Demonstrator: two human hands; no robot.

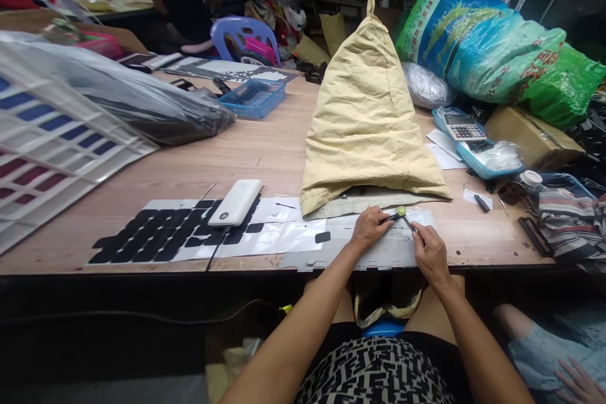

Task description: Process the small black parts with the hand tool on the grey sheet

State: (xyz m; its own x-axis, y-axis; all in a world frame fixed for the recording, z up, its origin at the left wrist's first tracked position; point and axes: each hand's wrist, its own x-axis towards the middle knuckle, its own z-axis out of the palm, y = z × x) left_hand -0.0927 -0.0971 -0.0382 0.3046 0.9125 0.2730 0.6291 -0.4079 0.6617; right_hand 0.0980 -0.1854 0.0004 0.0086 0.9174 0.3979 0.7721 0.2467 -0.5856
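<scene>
My left hand (372, 226) is closed, pinching one dark end of a small piece with a yellow-green round part (401, 211). My right hand (430, 252) is closed around a slim dark and shiny tool (409, 223), whose tip meets the round part; its exact kind is too small to make out. Both hands rest low over a clear and grey mat (341, 257) at the table's front edge. Just beyond them lies a pale yellow cloth bag (362, 120), its open mouth facing me with dark items barely showing inside. A single black adhesive pad (322, 237) lies left of my left hand.
Left of the mat, a white power bank (235, 202) with a cable rests on sheets of black pads (156, 233). A white crate (61, 158) leans at the left. A blue basket (253, 98), a calculator (464, 127) and a striped cloth (572, 221) surround the workspace. Another person's hand (580, 382) shows lower right.
</scene>
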